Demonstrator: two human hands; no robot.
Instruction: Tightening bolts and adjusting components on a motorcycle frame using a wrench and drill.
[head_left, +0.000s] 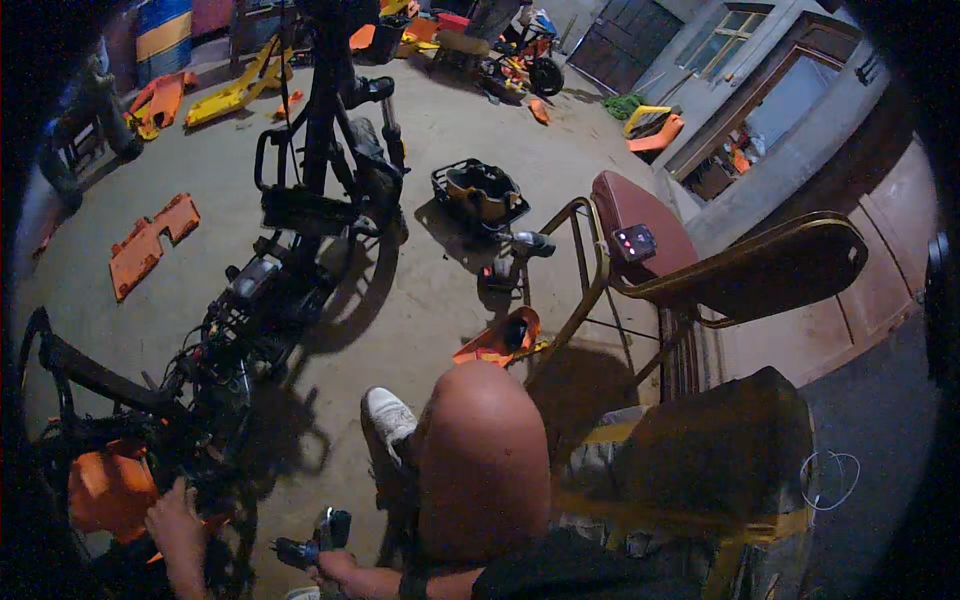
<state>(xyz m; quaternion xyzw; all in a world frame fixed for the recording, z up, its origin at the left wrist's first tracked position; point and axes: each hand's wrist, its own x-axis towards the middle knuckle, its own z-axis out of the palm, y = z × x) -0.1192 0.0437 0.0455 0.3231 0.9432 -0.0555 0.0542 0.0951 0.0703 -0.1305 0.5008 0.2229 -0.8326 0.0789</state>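
A stripped-down motorbike or scooter frame (225, 330), dark with bare wiring, runs along the left side. My left hand (178, 530) is at its near end, beside an orange plastic panel (112, 490). Its fingers look stretched upward against the panel's edge; the dim light hides whether they press on it. My right hand (342, 570) is closed round a dark power tool (308, 548) that looks like a cordless drill, held low with its front end toward the left. Near my right hand, a pale shoe (388, 415) and my bare knee (482, 450) show.
A second cordless drill (518, 250) lies on the floor near a black basket (480, 193). An orange part (500, 338) lies past my knee. Right stand a red-padded chair (645, 225) and a worn padded seat (700, 455). Orange panels (155, 240) and yellow parts (235, 95) lie further off.
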